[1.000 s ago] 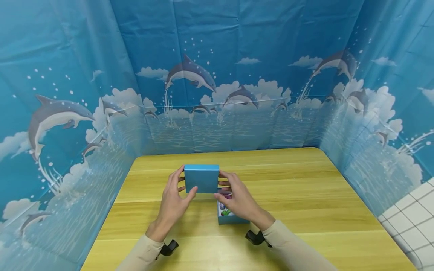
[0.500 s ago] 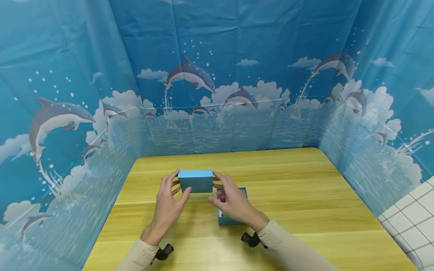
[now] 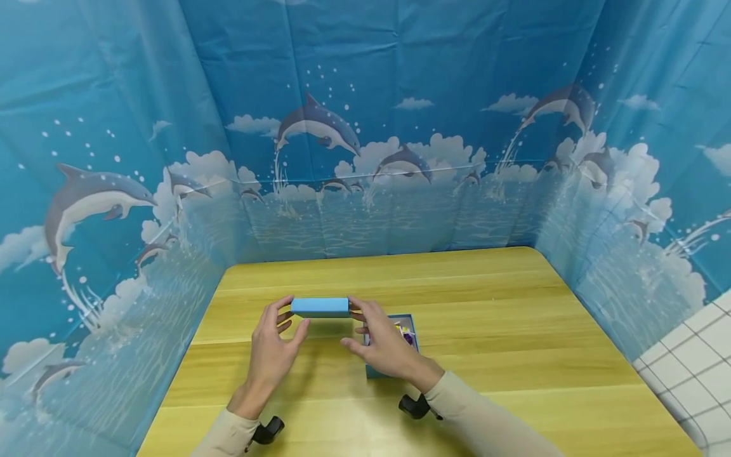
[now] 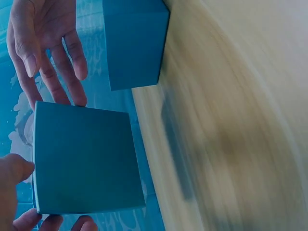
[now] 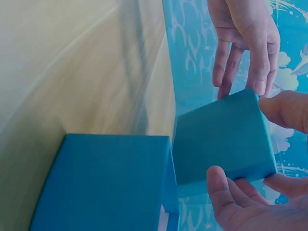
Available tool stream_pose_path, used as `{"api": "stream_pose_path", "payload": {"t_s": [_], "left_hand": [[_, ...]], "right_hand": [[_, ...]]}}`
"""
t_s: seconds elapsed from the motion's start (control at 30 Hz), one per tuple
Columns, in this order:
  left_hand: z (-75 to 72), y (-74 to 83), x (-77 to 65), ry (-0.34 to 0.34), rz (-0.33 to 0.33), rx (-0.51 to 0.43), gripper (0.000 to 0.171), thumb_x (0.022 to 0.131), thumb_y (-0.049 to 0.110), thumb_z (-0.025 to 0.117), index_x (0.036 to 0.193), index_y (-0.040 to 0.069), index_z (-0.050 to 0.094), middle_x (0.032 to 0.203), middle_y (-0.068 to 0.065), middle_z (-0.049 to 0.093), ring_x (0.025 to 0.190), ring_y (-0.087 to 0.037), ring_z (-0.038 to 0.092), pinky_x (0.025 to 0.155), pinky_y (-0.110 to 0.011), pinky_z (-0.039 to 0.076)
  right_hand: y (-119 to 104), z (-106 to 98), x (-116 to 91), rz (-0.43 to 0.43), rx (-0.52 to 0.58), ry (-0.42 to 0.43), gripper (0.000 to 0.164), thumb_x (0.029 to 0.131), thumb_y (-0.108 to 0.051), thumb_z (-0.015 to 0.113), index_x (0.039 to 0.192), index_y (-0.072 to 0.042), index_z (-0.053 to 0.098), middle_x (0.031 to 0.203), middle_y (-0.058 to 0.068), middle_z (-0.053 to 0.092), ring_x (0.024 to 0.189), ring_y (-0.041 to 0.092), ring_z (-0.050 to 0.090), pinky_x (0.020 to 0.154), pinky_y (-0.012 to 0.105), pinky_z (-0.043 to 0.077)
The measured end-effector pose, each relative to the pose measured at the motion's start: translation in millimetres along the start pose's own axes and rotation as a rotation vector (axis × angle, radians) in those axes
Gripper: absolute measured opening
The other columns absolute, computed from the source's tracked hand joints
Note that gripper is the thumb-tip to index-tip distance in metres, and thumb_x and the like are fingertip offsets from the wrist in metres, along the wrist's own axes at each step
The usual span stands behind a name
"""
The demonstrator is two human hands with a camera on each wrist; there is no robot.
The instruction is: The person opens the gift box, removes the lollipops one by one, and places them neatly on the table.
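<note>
A blue box lid (image 3: 320, 308) is held between both hands, above the table and left of an open box. My left hand (image 3: 271, 349) grips its left end with fingertips and thumb. At the right end, my right hand (image 3: 388, 346) holds it with the fingertips. In both wrist views, a broad flat face of the lid (image 4: 89, 159) shows between the fingers. The matching blue box (image 3: 377, 372) stands on the table, partly covered by the right hand in the head view. Small colourful pieces (image 3: 407, 335), some yellow and purple, lie inside it.
The yellow wood-grain table (image 3: 485, 355) has rounded far corners. Blue dolphin-print curtains (image 3: 365, 216) close in its back and sides. White tiles (image 3: 699, 349) show at the right. Each wrist carries a black camera mount (image 3: 268, 430).
Both hands have moved left and slightly down toward the person with the lid. The lid has tipped from facing the camera to nearly edge-on. The box stays put, with more of it uncovered.
</note>
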State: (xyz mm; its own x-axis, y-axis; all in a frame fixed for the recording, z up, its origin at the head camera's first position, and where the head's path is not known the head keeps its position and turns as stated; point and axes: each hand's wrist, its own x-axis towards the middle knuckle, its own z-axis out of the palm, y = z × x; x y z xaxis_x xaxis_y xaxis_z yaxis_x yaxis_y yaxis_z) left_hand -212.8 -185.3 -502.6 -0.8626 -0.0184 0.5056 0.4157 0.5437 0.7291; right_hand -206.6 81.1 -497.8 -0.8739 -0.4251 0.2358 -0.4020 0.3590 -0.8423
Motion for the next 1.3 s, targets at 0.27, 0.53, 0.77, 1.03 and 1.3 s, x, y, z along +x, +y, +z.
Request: {"api": "stream_pose_path", "payload": {"t_s": [0.27, 0.53, 0.77, 1.03, 1.3], "left_hand": [[-6.8, -10.4, -3.7, 0.012, -0.004, 0.048, 0.050, 0.100, 0.006, 0.093, 0.143, -0.005, 0.069, 0.140, -0.026, 0.076, 0.116, -0.046, 0.085, 0.099, -0.054, 0.070], [-14.0, -20.6, -9.5, 0.006, -0.037, 0.084, 0.042, 0.098, 0.004, 0.095, 0.133, -0.006, 0.073, 0.129, -0.023, 0.078, 0.109, -0.044, 0.087, 0.095, -0.048, 0.070], [-18.4, -30.7, -11.2, -0.006, -0.077, 0.117, 0.042, 0.095, 0.002, 0.097, 0.130, -0.004, 0.075, 0.126, -0.023, 0.078, 0.112, -0.046, 0.087, 0.094, -0.047, 0.070], [-26.4, -39.3, -18.1, -0.074, -0.164, 0.154, 0.034, 0.094, 0.004, 0.098, 0.122, 0.000, 0.078, 0.128, -0.026, 0.077, 0.115, -0.048, 0.086, 0.091, -0.043, 0.071], [-29.6, -43.6, -23.3, -0.164, -0.276, 0.162, 0.032, 0.097, 0.008, 0.097, 0.122, -0.001, 0.079, 0.134, -0.030, 0.075, 0.117, -0.049, 0.085, 0.089, -0.039, 0.072]], "right_hand": [[-1.5, 9.7, 0.9, 0.033, 0.033, -0.048, 0.085, 0.116, -0.021, 0.076, 0.184, -0.006, 0.027, 0.178, 0.025, 0.043, 0.163, 0.046, 0.054, 0.127, 0.055, 0.056], [-5.2, 23.0, 5.9, 0.061, 0.034, -0.056, 0.085, 0.114, -0.019, 0.079, 0.181, 0.000, 0.032, 0.178, 0.028, 0.046, 0.162, 0.049, 0.056, 0.126, 0.058, 0.055], [-6.3, 34.1, 7.9, 0.084, -0.010, -0.091, 0.085, 0.112, -0.021, 0.081, 0.179, 0.004, 0.035, 0.179, 0.031, 0.047, 0.160, 0.047, 0.059, 0.126, 0.053, 0.056], [-11.1, 45.1, 9.5, 0.114, -0.180, -0.145, 0.088, 0.109, -0.037, 0.085, 0.174, 0.007, 0.044, 0.159, 0.028, 0.068, 0.139, 0.038, 0.073, 0.117, 0.049, 0.064], [-13.8, 52.2, 9.7, 0.165, -0.194, -0.192, 0.090, 0.108, -0.037, 0.086, 0.175, 0.006, 0.044, 0.119, 0.014, 0.078, 0.088, 0.013, 0.068, 0.087, 0.030, 0.063]]}}
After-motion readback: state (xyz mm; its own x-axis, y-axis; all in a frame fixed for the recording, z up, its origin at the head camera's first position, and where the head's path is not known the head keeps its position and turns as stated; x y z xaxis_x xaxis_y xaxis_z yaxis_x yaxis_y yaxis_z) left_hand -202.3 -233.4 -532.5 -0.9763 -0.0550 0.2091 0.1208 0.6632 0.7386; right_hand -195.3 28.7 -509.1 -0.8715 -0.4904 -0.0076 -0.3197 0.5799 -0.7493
